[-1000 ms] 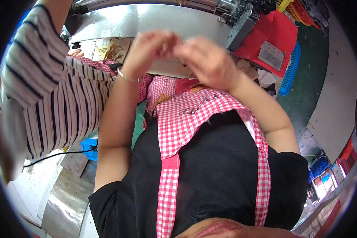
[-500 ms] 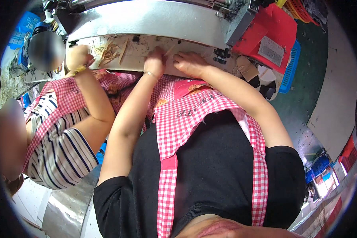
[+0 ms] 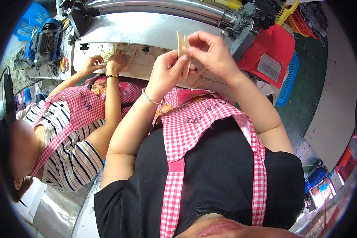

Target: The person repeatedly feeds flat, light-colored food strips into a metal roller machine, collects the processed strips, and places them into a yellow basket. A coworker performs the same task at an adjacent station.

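Observation:
My left hand [image 3: 166,73] is closed with thumb and fingers pinching thin tan strips [image 3: 180,41] of material, which stick up above the work surface. Close against it, my right hand [image 3: 214,53] has its thumb and fingers curled on the same strips, their ends fanned apart between both hands. Parts of the strips are hidden by my fingers. Below my hands, more loose tan strips [image 3: 198,77] lie at the front edge of the pale worktable [image 3: 141,65].
A machine with a metal roller [image 3: 162,8] and a broad pale plate [image 3: 146,28] spans the far side. At left, a co-worker in a checked apron [image 3: 83,103] handles tan strips. A red sheet [image 3: 275,43] and a blue basket [image 3: 288,81] are at right.
Both my hands have risen from the table surface and come together, now holding strips up between them. The co-worker's hands have moved in over the strips at left.

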`<state>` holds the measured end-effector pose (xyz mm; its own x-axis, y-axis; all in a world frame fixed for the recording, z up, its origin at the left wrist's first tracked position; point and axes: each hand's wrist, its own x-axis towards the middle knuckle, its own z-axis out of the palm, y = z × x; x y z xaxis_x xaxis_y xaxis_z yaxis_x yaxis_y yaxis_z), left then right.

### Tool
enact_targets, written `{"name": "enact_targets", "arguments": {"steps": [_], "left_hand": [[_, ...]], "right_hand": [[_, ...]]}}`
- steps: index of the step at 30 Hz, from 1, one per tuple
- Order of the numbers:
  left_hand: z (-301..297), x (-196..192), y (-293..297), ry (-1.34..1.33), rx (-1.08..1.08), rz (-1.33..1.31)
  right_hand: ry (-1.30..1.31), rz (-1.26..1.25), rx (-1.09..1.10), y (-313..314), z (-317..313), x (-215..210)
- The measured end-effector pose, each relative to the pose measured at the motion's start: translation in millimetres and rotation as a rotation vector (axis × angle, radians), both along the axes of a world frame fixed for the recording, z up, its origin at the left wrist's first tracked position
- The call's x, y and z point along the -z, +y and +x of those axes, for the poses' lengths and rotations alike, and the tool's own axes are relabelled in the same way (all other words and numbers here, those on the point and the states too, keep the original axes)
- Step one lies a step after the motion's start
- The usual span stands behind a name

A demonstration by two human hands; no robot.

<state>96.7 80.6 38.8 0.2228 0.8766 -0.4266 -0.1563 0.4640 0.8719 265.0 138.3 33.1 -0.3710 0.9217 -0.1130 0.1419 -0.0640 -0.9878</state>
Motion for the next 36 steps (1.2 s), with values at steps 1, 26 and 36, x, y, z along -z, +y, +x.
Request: {"name": "enact_targets", "arguments": {"steps": [1,26,36], "left_hand": [[-0.6,0.8,5.4,0.004,0.03,-0.017],[-13.0,-21.8,118.0,-0.162,0.113,-0.282],[-2.4,16.3,48.1,-0.231,-0.179,-0.387]], "right_hand": [[0.031,0.018,0.031,9.2,-0.6,-2.7],[-0.725,0.483,-0.008,157.6,-19.5,-37.9],[-0.617,1.124,-0.273,-14.3,-10.8,-20.6]]}}
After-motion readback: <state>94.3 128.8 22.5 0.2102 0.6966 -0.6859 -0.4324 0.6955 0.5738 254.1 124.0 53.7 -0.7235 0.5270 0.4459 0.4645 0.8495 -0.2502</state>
